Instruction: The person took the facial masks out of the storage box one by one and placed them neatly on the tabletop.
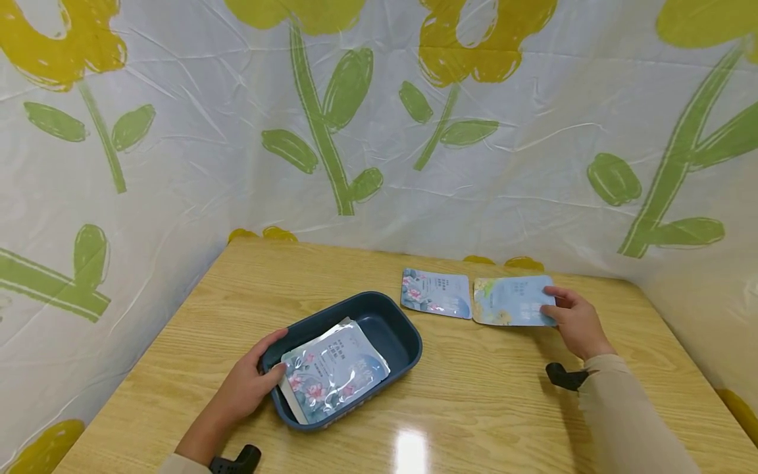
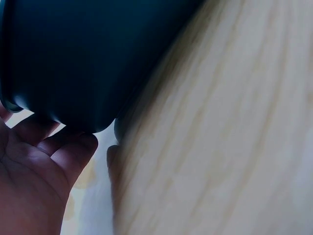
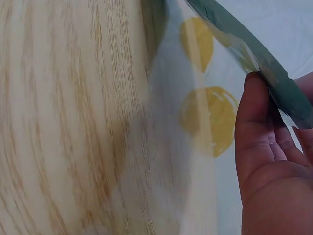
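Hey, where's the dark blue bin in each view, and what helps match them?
Head: dark blue bin, lower middle, slightly left of centre.
Left wrist: it fills the upper left, above the left hand.
Right wrist: not in it.
Shared landmark: the wood-grain table, low in head, right in left wrist, left in right wrist.

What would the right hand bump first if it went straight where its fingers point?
Past its pinched packet, the right hand probably meets the neighbouring packet, or passes above it: height is unclear.
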Demonstrator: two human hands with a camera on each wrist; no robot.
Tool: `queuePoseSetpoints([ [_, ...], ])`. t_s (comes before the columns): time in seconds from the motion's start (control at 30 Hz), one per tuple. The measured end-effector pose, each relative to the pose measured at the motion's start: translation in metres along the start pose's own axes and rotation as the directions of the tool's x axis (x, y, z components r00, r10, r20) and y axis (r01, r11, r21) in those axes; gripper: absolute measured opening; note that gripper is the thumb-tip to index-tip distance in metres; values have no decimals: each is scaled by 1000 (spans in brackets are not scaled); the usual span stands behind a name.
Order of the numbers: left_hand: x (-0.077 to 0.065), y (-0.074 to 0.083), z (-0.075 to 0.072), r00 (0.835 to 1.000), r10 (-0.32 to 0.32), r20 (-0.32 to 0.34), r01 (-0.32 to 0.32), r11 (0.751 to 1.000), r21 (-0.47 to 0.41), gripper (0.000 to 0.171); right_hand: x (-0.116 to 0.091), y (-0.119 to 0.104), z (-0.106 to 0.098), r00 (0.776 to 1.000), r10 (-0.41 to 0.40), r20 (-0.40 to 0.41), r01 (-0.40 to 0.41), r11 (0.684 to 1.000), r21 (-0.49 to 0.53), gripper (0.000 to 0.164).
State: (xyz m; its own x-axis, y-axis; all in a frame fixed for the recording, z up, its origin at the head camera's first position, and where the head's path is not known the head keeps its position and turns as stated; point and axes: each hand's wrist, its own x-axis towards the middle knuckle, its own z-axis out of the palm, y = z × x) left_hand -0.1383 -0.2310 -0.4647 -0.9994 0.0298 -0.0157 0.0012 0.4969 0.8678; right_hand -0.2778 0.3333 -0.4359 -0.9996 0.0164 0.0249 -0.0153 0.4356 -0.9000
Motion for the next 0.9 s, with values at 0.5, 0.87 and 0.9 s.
queuePoseSetpoints([
  [0.5, 0, -1, 2, 1000, -9, -4, 9, 1000, -17, 59, 15, 9, 7, 998, 60, 27, -57, 995, -81, 55],
  [0.87, 1, -2, 1, 1000, -24, -10, 24, 1000, -12, 59, 29, 17, 6, 997, 48, 67, -32, 975, -222, 59],
  [0.9, 1, -2, 1, 1000, -24, -10, 24, 1000, -9, 59, 30, 17, 7, 997, 43, 65, -26, 970, -241, 58],
])
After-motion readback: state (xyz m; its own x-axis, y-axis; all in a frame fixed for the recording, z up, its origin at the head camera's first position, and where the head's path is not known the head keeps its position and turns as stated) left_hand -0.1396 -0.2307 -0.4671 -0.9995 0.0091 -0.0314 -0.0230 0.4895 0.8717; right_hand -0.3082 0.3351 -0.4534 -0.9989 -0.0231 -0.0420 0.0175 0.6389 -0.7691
